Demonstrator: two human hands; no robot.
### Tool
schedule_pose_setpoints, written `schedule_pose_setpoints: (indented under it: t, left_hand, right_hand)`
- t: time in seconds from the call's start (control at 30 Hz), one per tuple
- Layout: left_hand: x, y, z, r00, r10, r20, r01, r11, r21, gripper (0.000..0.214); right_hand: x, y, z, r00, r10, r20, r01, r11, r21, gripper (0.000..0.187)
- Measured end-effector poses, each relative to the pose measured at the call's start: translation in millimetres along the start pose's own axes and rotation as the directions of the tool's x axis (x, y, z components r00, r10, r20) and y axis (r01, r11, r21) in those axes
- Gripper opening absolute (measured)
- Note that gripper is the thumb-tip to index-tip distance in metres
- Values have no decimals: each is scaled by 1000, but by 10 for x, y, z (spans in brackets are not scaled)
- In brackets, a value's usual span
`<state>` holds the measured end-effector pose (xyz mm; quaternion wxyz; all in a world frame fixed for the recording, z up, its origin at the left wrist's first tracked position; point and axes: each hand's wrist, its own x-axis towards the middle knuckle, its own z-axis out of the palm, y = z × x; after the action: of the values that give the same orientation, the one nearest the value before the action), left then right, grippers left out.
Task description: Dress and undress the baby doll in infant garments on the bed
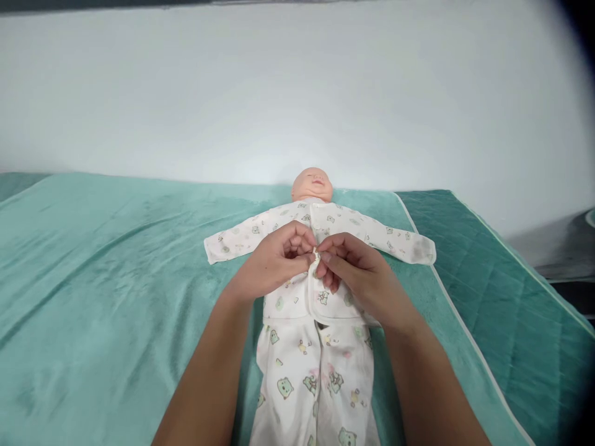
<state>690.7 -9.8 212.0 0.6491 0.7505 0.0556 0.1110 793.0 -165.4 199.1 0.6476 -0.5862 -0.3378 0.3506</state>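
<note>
A baby doll [312,184] lies on its back, its head toward the wall and its arms spread wide. It wears a white baby jacket [242,237] printed with small animals, and matching trousers [297,378]. At the middle of the chest, my left hand [288,254] pinches the jacket's front edge between thumb and fingers. Right beside it, my right hand [346,260] grips the same bunched edge. The fingertips of both hands nearly meet there. Whether a snap or button sits under them is hidden.
A light green blanket [116,297] lies beneath the doll. Along the right, a darker quilted cover [502,297] shows past the blanket's pale border. A white wall [297,87] rises behind the doll's head. A dark object [576,297] is partly visible at the far right.
</note>
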Motion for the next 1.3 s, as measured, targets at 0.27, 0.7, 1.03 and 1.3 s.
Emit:
schedule_pose_setpoints:
  t: [0.27, 0.7, 1.03, 1.3]
  left_hand:
    - [-4, -51, -62, 999, 14, 40, -12, 998, -57, 8]
    - [-47, 31, -122, 993, -93, 75, 95, 995, -25, 9]
    - [-87, 65, -190, 979, -202, 34, 194, 966, 170, 28]
    - [-77, 42, -151, 990, -137, -38, 140, 986, 91, 35]
  right_hand:
    - [4, -14, 13, 1000, -1, -19, 2, 1000, 6, 16]
    - [-3, -28, -16, 1000, -27, -9, 27, 998, -54, 15]
    - [64, 76, -57, 902, -257, -346, 190, 957, -217, 9]
    - [118, 175, -44, 824, -492, -281, 305, 803, -512, 15]
